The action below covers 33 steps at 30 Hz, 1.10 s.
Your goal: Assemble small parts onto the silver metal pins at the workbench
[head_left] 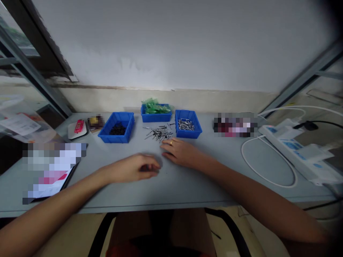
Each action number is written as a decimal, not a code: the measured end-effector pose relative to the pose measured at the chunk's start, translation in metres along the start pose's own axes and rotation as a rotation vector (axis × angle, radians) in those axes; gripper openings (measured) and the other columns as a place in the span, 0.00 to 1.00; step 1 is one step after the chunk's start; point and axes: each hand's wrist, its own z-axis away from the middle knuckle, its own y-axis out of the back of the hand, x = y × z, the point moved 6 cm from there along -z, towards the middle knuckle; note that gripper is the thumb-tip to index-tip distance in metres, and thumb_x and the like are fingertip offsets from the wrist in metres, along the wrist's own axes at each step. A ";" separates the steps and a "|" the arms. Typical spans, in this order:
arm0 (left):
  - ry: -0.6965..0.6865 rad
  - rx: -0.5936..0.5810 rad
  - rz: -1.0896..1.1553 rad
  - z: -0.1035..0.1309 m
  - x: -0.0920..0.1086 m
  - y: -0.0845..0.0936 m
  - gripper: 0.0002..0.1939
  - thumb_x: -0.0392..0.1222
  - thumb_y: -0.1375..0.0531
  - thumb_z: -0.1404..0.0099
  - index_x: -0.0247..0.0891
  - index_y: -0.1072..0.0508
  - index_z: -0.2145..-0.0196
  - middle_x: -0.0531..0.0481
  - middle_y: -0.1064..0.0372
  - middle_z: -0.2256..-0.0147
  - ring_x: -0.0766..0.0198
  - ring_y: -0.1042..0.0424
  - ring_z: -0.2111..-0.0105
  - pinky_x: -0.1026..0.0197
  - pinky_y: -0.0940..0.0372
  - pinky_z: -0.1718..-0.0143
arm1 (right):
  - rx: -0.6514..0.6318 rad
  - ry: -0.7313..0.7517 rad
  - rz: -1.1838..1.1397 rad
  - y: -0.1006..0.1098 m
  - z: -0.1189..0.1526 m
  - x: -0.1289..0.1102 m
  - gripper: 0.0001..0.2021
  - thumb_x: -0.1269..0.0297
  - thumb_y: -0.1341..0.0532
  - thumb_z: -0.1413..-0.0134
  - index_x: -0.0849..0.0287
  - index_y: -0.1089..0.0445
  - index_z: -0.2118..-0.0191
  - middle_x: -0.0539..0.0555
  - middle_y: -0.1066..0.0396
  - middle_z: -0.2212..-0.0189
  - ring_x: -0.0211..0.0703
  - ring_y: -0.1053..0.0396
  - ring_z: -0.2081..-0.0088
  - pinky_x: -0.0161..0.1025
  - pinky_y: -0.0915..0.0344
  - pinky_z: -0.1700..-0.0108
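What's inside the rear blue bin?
The rear blue bin holds crumpled green plastic, rising above the rim. Whatever the plastic wraps is too indistinct to identify; the bin's floor and anything underneath are covered.

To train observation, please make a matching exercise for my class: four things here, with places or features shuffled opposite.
Things
1. Crumpled green plastic wrapping
2. Small black pieces
3. Loose thin silvery metal pieces
4. Bare right hand

Details
A. Wears a golden ring
B. In the leftmost blue plastic bin
C. Heaped on the grey tabletop
D. In the middle blue bin

Pairs: 1D, 2B, 3C, 4A
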 end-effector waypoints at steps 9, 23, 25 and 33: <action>-0.133 0.118 -0.533 -0.002 -0.004 0.000 0.11 0.41 0.48 0.31 0.38 0.27 0.59 0.47 0.31 0.65 0.63 0.30 0.63 0.61 0.35 0.60 | 0.021 -0.056 0.035 0.005 0.003 0.004 0.14 0.60 0.48 0.36 0.62 0.32 0.52 0.63 0.33 0.49 0.49 0.35 0.48 0.48 0.36 0.49; -0.253 0.151 -0.479 -0.007 -0.017 0.002 0.12 0.39 0.50 0.30 0.36 0.27 0.60 0.46 0.31 0.66 0.64 0.31 0.64 0.62 0.35 0.60 | -0.045 -0.035 0.046 0.006 0.000 0.005 0.11 0.63 0.49 0.36 0.63 0.31 0.59 0.59 0.31 0.61 0.44 0.35 0.57 0.43 0.38 0.53; -0.280 0.163 -0.495 -0.008 -0.021 0.003 0.12 0.39 0.50 0.30 0.36 0.27 0.60 0.46 0.31 0.66 0.64 0.31 0.64 0.62 0.35 0.60 | -0.055 -0.028 0.032 0.006 0.000 0.004 0.11 0.64 0.49 0.36 0.63 0.31 0.60 0.58 0.31 0.62 0.43 0.35 0.59 0.41 0.38 0.54; -0.330 0.163 -0.501 -0.008 -0.023 0.006 0.12 0.38 0.50 0.31 0.35 0.27 0.59 0.46 0.31 0.67 0.64 0.31 0.65 0.62 0.35 0.61 | -0.008 0.050 0.021 0.014 0.000 -0.005 0.11 0.66 0.49 0.35 0.62 0.30 0.59 0.57 0.30 0.63 0.42 0.34 0.60 0.41 0.38 0.54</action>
